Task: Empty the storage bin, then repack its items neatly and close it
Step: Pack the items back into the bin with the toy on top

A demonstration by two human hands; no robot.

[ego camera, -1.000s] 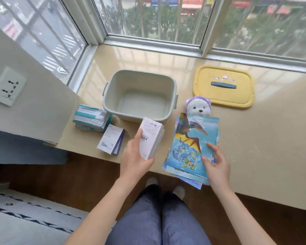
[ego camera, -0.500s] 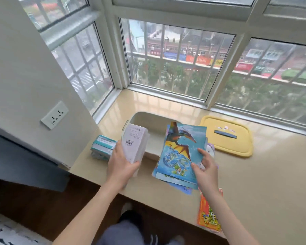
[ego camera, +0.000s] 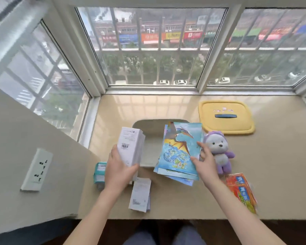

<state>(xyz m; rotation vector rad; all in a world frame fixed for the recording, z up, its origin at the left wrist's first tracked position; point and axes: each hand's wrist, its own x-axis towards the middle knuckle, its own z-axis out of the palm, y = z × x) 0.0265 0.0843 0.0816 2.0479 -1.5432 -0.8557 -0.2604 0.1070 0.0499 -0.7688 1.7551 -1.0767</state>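
Now the left hand [ego camera: 119,171] grips an upright white box [ego camera: 131,145] while the right hand [ego camera: 206,162] pinches a booklet stack [ego camera: 179,149], long axis pointing away, toward the storage bin [ego camera: 148,128] just beyond and between both hands.

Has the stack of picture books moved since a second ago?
Yes. The picture books, held by the right hand, went from the ledge in front of the bin to over its right half.
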